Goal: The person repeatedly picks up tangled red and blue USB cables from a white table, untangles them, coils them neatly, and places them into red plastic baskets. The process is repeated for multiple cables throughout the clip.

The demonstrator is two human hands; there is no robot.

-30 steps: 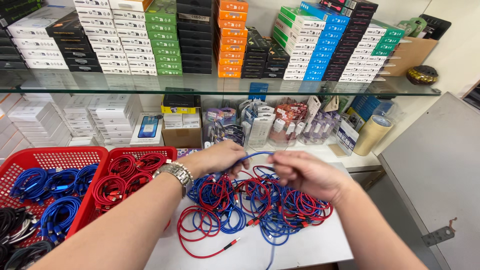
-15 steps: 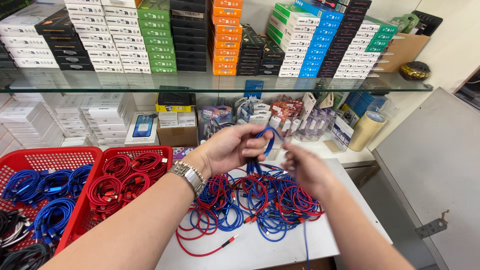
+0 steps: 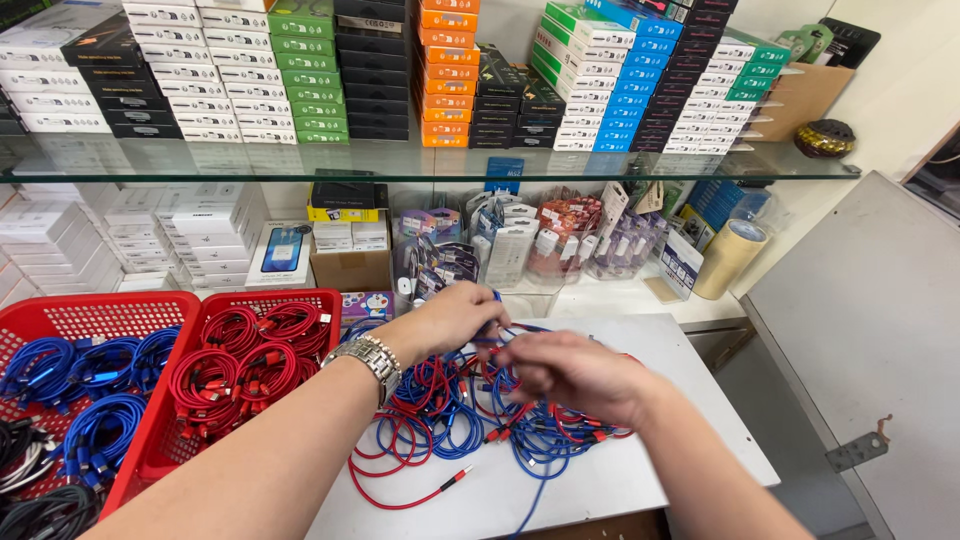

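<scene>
Both hands, left (image 3: pixel 455 318) and right (image 3: pixel 570 372), are pinching a blue cable (image 3: pixel 497 325) over the tangled pile (image 3: pixel 470 420); coiled cables are filling the red baskets (image 3: pixel 330 297) beside the pile, many left uncoiled.

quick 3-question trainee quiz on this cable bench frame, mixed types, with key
1. True or false: the left hand wears a wristwatch.
2. Which basket holds only red coiled cables: A) the basket nearer the hands, B) the far-left basket?
3. Fill in: the loose cable pile under the right hand mixes red and ____ cables.

Key: 1 true; 2 A; 3 blue.
</scene>
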